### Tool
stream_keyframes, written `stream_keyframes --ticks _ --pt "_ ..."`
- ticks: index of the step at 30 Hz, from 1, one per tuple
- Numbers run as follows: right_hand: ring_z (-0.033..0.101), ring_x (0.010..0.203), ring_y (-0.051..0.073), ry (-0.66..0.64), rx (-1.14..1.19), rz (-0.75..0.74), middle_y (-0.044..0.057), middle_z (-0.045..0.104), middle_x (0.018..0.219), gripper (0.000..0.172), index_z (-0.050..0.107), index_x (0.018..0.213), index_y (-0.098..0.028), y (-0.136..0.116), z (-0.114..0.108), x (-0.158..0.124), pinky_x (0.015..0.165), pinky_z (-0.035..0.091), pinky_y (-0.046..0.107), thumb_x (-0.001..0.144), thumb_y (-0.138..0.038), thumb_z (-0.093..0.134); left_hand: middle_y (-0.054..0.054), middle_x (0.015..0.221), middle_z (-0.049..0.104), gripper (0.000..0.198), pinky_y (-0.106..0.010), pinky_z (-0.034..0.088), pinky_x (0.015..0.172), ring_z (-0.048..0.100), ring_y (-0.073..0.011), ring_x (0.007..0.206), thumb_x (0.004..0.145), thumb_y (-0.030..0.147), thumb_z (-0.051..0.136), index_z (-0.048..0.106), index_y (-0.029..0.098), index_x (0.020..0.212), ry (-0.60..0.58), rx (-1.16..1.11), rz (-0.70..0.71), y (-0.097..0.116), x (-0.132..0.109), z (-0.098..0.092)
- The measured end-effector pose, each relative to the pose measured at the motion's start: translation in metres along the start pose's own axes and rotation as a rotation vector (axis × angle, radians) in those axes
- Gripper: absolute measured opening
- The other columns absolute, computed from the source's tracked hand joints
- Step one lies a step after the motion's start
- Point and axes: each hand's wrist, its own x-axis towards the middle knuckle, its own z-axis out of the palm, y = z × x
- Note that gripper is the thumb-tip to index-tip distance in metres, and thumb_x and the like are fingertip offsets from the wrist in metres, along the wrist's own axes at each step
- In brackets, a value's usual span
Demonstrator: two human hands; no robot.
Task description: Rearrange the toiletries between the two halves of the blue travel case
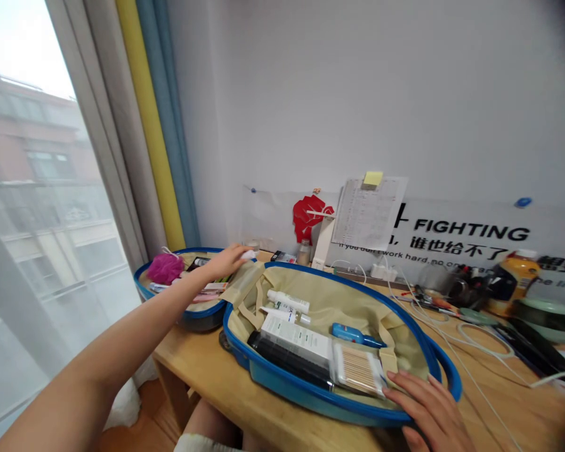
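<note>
A small blue-rimmed suitcase (282, 389) lies open on the desk, its two halves side by side. My left hand (233, 260) reaches over the far half, fingers closed on a small white thing (248, 255) whose kind I cannot make out. My right hand (428, 405) is open, its fingers resting on the near rim. Close to those fingers is a clear box of cotton swabs (358, 369). White tubes (288, 301), a white box (296, 339), a black case (287, 362) and a blue bottle (351, 333) also lie in this half. A purple bath puff (166, 269) sits in the other half.
White cables (452, 333) trail over the wooden desk (480, 383) at the right, near an orange-labelled bottle (513, 282) and a green-lidded container (543, 317). Paper sheets (370, 213) hang against the wall. Curtains (162, 125) and a window stand at the left.
</note>
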Motion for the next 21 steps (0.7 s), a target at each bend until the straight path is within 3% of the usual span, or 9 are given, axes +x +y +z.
stream_keyframes --ticks 4,8,14,21 --pt "0.060 0.101 0.020 -0.005 -0.008 0.007 0.004 0.066 0.110 0.033 0.061 0.110 -0.026 0.003 0.001 -0.003 0.104 0.031 0.038 0.087 -0.036 0.041 0.000 0.119 0.059 0.045 -0.021 0.042 0.088 0.057 -0.0127 0.102 0.085 0.032 0.053 0.044 0.026 0.129 -0.131 -0.144 0.187 0.067 0.016 0.010" --pt "0.061 0.100 0.020 -0.007 -0.032 -0.032 0.004 0.067 0.109 0.033 0.062 0.109 -0.025 0.004 -0.001 -0.002 0.102 0.033 0.038 0.086 -0.037 0.042 0.001 0.108 0.066 0.034 -0.020 0.044 0.079 0.060 -0.0132 0.092 0.079 0.027 0.060 0.058 0.024 0.112 -0.285 -0.186 0.262 0.100 0.019 0.032" --pt "0.061 0.097 0.019 0.008 -0.051 -0.049 0.004 0.067 0.105 0.032 0.064 0.105 -0.025 0.002 -0.005 0.006 0.100 0.035 0.036 0.088 -0.038 0.040 -0.003 0.112 0.067 0.038 -0.024 0.045 0.081 0.062 -0.0177 0.097 0.079 0.025 0.058 0.059 0.022 0.117 -0.406 -0.148 0.268 0.100 0.018 0.048" --pt "0.062 0.096 0.019 -0.017 -0.046 -0.030 0.002 0.068 0.104 0.030 0.062 0.106 -0.026 0.001 -0.009 0.009 0.097 0.038 0.036 0.085 -0.035 0.043 -0.003 0.126 0.061 0.045 -0.025 0.045 0.088 0.060 -0.0181 0.107 0.084 0.027 0.049 0.053 0.027 0.128 -0.412 -0.146 0.283 0.095 0.012 0.055"
